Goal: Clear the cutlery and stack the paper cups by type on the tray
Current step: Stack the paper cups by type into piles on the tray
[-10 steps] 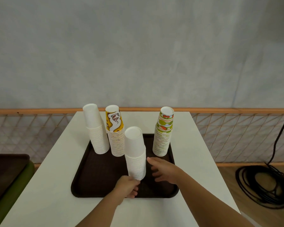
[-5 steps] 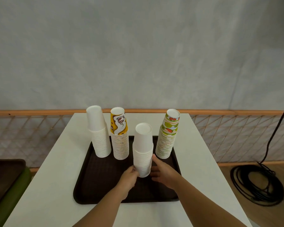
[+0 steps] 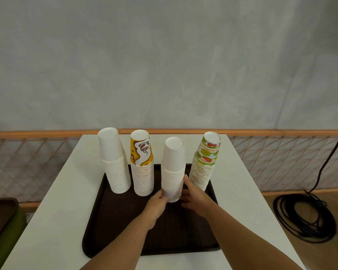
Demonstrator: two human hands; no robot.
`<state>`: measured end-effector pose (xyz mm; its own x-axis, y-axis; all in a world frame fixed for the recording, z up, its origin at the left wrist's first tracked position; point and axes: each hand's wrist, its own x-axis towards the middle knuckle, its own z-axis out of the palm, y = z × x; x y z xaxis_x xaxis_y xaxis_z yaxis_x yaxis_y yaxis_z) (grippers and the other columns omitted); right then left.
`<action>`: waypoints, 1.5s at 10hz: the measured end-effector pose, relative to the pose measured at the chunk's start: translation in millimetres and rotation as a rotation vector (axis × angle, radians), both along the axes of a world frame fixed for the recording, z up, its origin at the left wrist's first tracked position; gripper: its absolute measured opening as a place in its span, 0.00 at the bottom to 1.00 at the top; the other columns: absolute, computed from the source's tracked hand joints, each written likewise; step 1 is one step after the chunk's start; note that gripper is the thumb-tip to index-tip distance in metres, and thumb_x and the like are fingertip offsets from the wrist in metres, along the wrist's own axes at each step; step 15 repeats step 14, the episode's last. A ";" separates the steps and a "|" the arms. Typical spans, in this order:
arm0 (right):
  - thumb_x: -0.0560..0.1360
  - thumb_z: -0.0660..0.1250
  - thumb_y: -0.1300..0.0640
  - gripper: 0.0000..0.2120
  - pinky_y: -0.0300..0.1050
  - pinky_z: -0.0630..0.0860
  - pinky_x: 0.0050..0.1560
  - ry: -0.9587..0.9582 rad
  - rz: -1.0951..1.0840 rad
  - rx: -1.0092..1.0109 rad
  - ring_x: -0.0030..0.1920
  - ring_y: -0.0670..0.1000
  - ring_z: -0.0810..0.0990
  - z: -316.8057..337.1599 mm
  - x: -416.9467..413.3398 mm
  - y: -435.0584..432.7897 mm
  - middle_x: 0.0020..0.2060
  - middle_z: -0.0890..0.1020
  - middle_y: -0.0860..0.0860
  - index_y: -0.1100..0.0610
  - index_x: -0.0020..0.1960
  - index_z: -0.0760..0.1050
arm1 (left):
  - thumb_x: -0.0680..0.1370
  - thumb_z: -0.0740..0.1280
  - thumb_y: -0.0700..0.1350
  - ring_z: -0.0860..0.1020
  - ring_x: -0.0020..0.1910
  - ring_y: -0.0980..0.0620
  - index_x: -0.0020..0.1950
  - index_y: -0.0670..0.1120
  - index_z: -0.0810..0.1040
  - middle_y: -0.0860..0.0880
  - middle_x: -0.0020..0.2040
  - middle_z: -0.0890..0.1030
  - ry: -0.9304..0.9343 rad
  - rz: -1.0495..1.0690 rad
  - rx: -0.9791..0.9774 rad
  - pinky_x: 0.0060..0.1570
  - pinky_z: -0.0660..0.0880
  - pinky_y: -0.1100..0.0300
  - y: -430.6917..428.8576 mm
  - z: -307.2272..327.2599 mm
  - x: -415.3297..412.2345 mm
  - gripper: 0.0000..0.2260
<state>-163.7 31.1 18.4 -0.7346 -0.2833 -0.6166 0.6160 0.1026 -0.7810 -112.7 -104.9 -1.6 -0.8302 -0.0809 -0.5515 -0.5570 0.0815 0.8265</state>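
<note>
A dark brown tray (image 3: 113, 215) lies on the white table (image 3: 53, 221). Upside-down paper cup stacks stand along its far side: a plain white stack (image 3: 115, 162) at left, a yellow patterned stack (image 3: 142, 164), a second plain white stack (image 3: 173, 168), and a fruit-print stack (image 3: 204, 162) at right. My left hand (image 3: 157, 203) grips the base of the second white stack from the left. My right hand (image 3: 193, 195) holds the same base from the right, fingers up along its side. No cutlery shows.
A wooden rail with mesh fencing (image 3: 281, 158) runs behind the table. A coiled black cable (image 3: 304, 217) lies on the floor at right. A dark surface over a green edge (image 3: 0, 221) sits at lower left.
Both hands have moved the second white stack away from me, from the tray's middle into the row between the yellow and fruit-print stacks. The right hand has closed in on its base.
</note>
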 end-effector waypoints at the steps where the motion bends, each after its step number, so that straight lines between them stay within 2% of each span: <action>1: 0.78 0.53 0.37 0.30 0.55 0.65 0.69 0.003 0.000 0.001 0.71 0.58 0.66 0.8 -5.1 -3.6 0.71 0.66 0.56 0.53 0.74 0.57 | 0.81 0.59 0.48 0.64 0.72 0.47 0.76 0.52 0.59 0.49 0.74 0.65 -0.007 0.001 0.002 0.71 0.61 0.49 -1.1 -0.6 -5.0 0.23; 10: 0.78 0.52 0.37 0.31 0.53 0.64 0.69 0.016 -0.047 -0.008 0.72 0.58 0.65 -3.3 -18.4 -12.7 0.73 0.64 0.56 0.54 0.75 0.55 | 0.80 0.58 0.45 0.62 0.73 0.47 0.77 0.54 0.54 0.49 0.75 0.62 -0.025 -0.026 -0.023 0.72 0.60 0.48 -1.1 -1.1 -16.3 0.26; 12: 0.79 0.49 0.38 0.31 0.55 0.64 0.69 0.022 -0.049 0.065 0.73 0.58 0.63 -6.9 -17.3 -12.0 0.74 0.63 0.56 0.53 0.76 0.54 | 0.80 0.58 0.44 0.63 0.72 0.47 0.76 0.52 0.56 0.48 0.75 0.63 -0.030 -0.023 -0.056 0.70 0.62 0.50 -0.9 2.5 -14.4 0.24; 13: 0.79 0.49 0.39 0.30 0.55 0.66 0.68 0.002 -0.050 0.130 0.71 0.60 0.65 -5.8 -13.1 -10.3 0.73 0.63 0.58 0.54 0.76 0.55 | 0.80 0.58 0.45 0.70 0.65 0.48 0.75 0.49 0.60 0.46 0.71 0.68 -0.046 -0.017 -0.102 0.60 0.71 0.55 -3.2 3.6 -10.7 0.22; 14: 0.80 0.52 0.42 0.26 0.55 0.71 0.63 -0.003 0.011 0.223 0.66 0.60 0.71 1.9 -3.4 -7.0 0.69 0.69 0.59 0.56 0.74 0.58 | 0.80 0.58 0.46 0.74 0.55 0.51 0.71 0.48 0.65 0.47 0.62 0.73 -0.048 -0.035 -0.119 0.47 0.72 0.59 -4.3 8.7 -6.3 0.18; 15: 0.80 0.52 0.42 0.26 0.55 0.71 0.63 -0.003 0.011 0.223 0.66 0.60 0.71 1.9 -3.4 -7.0 0.69 0.69 0.59 0.56 0.74 0.58 | 0.80 0.58 0.46 0.74 0.55 0.51 0.71 0.48 0.65 0.47 0.62 0.73 -0.048 -0.035 -0.119 0.47 0.72 0.59 -4.3 8.7 -6.3 0.18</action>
